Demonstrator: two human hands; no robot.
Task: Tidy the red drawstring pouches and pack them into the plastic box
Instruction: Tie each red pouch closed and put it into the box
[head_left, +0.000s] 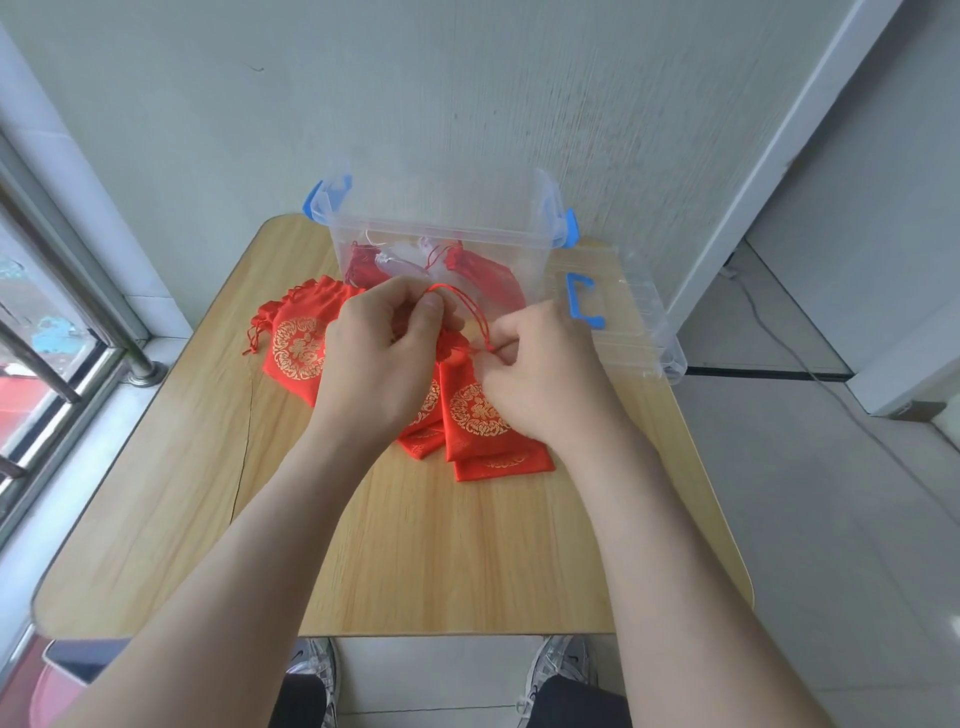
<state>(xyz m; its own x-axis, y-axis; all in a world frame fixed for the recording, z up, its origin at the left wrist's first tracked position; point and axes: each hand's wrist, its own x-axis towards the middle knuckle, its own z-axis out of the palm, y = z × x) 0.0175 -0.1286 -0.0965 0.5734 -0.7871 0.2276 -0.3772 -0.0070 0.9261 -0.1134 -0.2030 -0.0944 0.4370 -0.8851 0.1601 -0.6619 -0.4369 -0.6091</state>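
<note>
Several red drawstring pouches with gold round prints lie on the wooden table. One pouch (293, 349) lies at the left, and a small pile (475, 415) sits under my hands. My left hand (382, 358) pinches the red drawstring loop (462, 306) of the top pouch. My right hand (545, 371) pinches the cord's other end near the gathered neck. Behind them stands the clear plastic box (447, 234) with blue latches, holding red pouches (478, 267) and something white.
The box's clear lid (628, 317) with a blue handle lies to the right of the box at the table's (415, 561) right edge. A window and rail run along the left. A wall rises close behind the table. My shoes show below the table's front edge.
</note>
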